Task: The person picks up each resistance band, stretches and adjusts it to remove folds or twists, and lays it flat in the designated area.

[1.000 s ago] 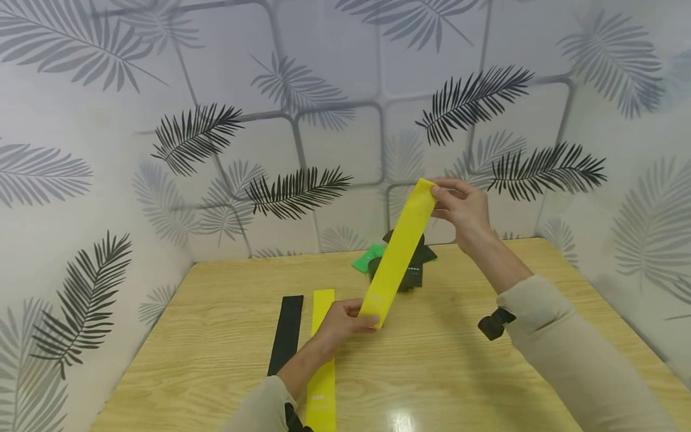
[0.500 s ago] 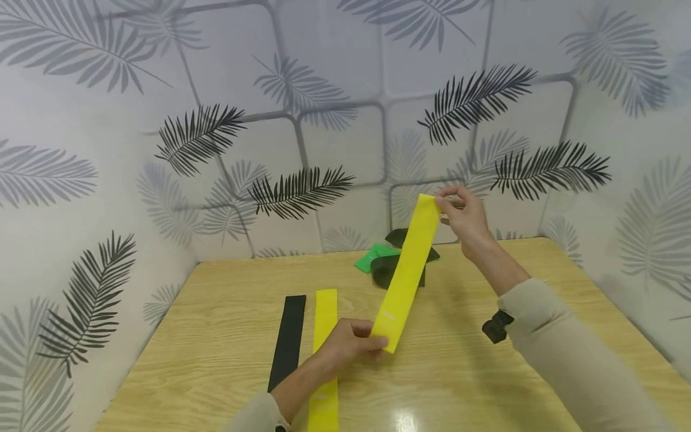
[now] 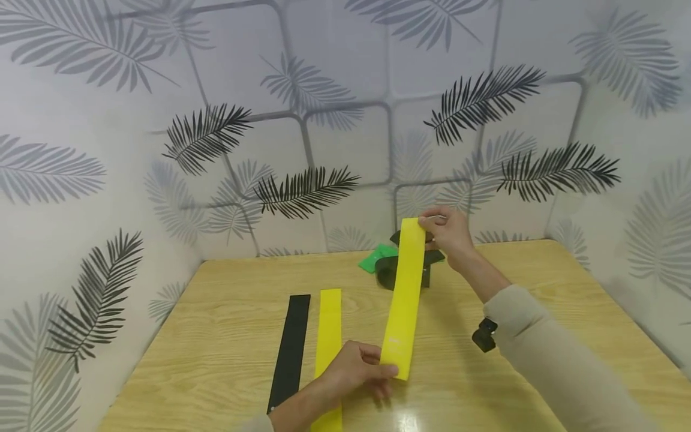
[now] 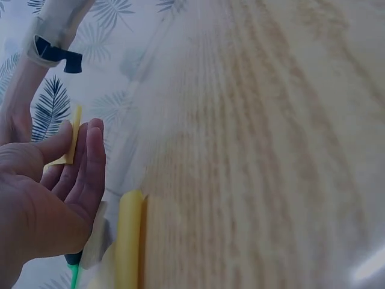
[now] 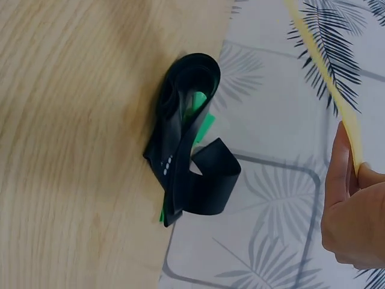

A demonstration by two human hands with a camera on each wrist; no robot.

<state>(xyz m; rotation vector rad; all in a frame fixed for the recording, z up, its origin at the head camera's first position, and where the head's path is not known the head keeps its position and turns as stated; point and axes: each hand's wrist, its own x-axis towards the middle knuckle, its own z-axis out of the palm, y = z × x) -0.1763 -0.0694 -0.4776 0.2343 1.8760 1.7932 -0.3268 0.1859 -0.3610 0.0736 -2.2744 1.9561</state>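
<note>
A flat yellow resistance band (image 3: 406, 294) is stretched out between my two hands above the table. My left hand (image 3: 356, 369) pinches its lower end between thumb and fingers, near some small white print. At the upper end, my right hand (image 3: 449, 235) pinches the corner; the right wrist view shows this thumb and finger (image 5: 340, 162) on the band's edge. A second yellow band (image 3: 329, 324) lies flat on the table, partly covered by my left hand and forearm. Left of it and apart lies a flat black band (image 3: 290, 348).
Toward the back of the wooden table (image 3: 227, 324) sits a loose pile of curled black bands (image 5: 186, 132) with a green band (image 3: 378, 257) among them. The held band hides part of the pile in the head view. A leaf-patterned wall (image 3: 345, 138) stands behind.
Both hands have come down toward the table with the yellow band. The band now hangs closer to vertical in the head view, its upper end having swung left. The bands on the table stay put.
</note>
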